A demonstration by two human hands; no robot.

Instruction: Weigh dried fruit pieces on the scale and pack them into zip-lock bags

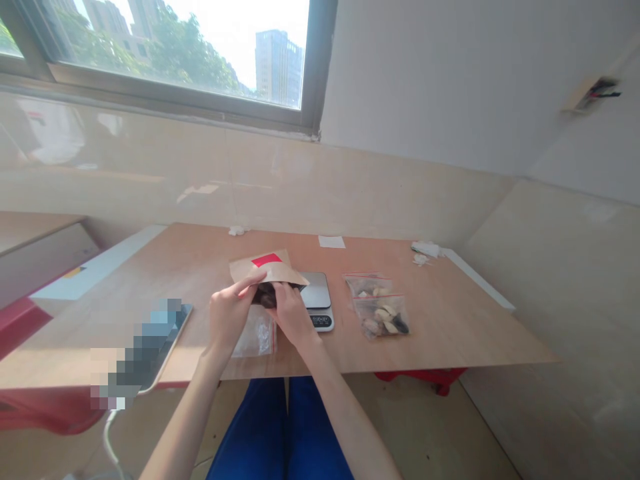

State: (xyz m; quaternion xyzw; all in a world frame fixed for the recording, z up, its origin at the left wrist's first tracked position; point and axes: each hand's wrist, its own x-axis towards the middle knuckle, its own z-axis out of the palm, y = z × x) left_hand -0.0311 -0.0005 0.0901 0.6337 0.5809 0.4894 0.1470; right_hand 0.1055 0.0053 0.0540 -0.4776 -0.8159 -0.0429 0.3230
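A brown kraft paper bag (pixel 283 272) with a red label (pixel 267 259) lies tilted, its mouth gaping toward me. My left hand (pixel 230 310) grips the left edge of that mouth, thumb on top. At the right side of the opening, my right hand (pixel 291 310) has bent fingers on the rim; some fingertips are hidden. Dark contents (pixel 265 295), too shadowed to name, show inside. Partly covered by the bag, a kitchen scale (pixel 317 293) stands just to its right. Under my hands lies a clear zip bag (pixel 257 333).
Right of the scale, zip bags of pale and dark pieces (pixel 385 317) overlap. A tablet-like device (pixel 165 347), partly pixelated, with a white cable (pixel 109 437) lies left. Paper (pixel 331 242) and white scraps (pixel 425 250) sit along the back of the wooden table (pixel 465 327).
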